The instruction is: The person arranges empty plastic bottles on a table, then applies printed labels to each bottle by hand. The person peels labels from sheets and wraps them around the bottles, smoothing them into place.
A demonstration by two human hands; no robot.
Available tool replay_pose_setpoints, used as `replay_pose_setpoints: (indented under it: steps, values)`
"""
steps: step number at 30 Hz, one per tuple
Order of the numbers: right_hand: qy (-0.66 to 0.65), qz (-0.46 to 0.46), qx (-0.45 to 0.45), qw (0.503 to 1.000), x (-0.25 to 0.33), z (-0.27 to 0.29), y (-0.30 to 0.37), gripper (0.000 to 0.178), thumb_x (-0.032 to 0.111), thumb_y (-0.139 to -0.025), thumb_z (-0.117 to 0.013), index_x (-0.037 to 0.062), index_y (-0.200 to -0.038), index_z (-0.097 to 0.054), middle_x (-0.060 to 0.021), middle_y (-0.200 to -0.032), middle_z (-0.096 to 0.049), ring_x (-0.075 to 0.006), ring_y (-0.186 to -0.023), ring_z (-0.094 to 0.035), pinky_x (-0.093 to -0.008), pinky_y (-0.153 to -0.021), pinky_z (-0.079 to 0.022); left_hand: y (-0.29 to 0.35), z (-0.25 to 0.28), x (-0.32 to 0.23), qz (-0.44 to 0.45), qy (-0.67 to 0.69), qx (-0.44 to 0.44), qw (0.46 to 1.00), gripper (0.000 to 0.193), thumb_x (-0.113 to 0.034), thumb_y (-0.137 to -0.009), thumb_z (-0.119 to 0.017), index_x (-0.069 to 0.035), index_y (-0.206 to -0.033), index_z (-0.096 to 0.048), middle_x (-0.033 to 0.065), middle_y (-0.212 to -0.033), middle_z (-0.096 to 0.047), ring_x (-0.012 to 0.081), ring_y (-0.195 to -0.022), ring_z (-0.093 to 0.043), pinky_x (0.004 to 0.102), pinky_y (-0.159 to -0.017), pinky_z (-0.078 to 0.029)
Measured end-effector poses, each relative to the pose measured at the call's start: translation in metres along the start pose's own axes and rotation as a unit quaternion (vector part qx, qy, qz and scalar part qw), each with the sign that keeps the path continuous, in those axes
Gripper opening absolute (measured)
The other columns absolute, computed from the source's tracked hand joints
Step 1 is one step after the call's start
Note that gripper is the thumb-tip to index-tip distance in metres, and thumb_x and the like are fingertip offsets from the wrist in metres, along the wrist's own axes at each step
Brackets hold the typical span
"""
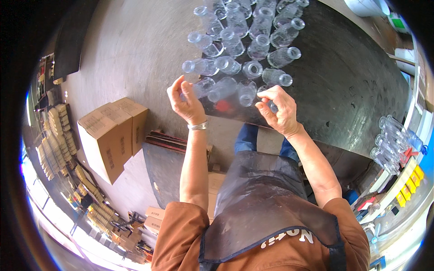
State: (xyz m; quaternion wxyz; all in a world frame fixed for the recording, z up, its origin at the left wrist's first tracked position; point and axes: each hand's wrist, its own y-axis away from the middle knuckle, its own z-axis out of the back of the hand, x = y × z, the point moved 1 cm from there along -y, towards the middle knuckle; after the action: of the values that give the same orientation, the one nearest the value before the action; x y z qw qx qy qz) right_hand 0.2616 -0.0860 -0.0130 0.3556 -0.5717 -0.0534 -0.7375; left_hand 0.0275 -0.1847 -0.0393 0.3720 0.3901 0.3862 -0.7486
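Note:
Clear glass bottles [244, 67] with narrow necks stand in rows on a dark tabletop; the wide view makes them lean outward. My left hand [186, 106], a metallic band on its wrist, is at the front left corner of the group. Its thumb and fingers close round the neck of a glass bottle [204, 86]. At the front right corner, my right hand [281, 110] has its fingers curled over another glass bottle [262, 89], mostly hidden behind them. Between the hands are more front-row bottles, and a red patch [223, 105] shows beside them near the table edge.
The dark table [343, 95] curves away to the right. More clear bottles [391, 142] stand at far right, near yellow tags [410, 184]. Cardboard boxes [110, 135] are stacked on the floor at left, beside a dark board [167, 169]. A white bucket [368, 7] is at upper right.

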Motion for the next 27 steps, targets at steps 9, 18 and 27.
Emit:
replay_pose_setpoints:
  steps: [9,18,27]
  values:
    - [0.052,-0.012,-0.113,0.992,0.024,0.136,0.059,0.028,0.025,-0.085,-0.077,0.0071,-0.102,-0.065,-0.0108,-0.097,-0.065,-0.0305,-0.090,-0.063,-0.0392,-0.077,-0.053,0.001,0.001,-0.088,-0.141,-0.110,-0.041,0.983,0.034,-0.018,-0.101,-0.050,0.006,-0.121,-0.061,0.0152,-0.117,-0.065,0.0244,-0.100,-0.062,0.0350,-0.092,-0.048]
    - [0.381,-0.239,-0.471,0.759,0.024,0.409,0.298,0.019,-0.002,-0.083,-0.067,0.0036,-0.101,-0.065,-0.0134,-0.103,-0.066,-0.0289,-0.096,-0.063,-0.0388,-0.085,-0.052,0.244,-0.187,-0.326,-0.267,0.117,0.374,0.880,0.036,-0.004,-0.092,-0.054,0.007,-0.127,-0.056,0.0207,-0.122,-0.062,0.0327,-0.116,-0.059,0.0423,-0.103,-0.047]
    - [0.416,-0.278,-0.564,0.657,-0.045,0.563,0.400,0.034,0.004,-0.083,-0.074,0.0010,-0.115,-0.063,-0.0154,-0.117,-0.064,-0.0294,-0.108,-0.063,-0.0359,-0.094,-0.050,0.556,-0.385,-0.451,-0.329,0.221,0.668,0.630,0.061,-0.012,-0.086,-0.073,-0.001,-0.140,-0.048,0.0214,-0.136,-0.055,0.0378,-0.127,-0.052,0.0413,-0.105,-0.044]
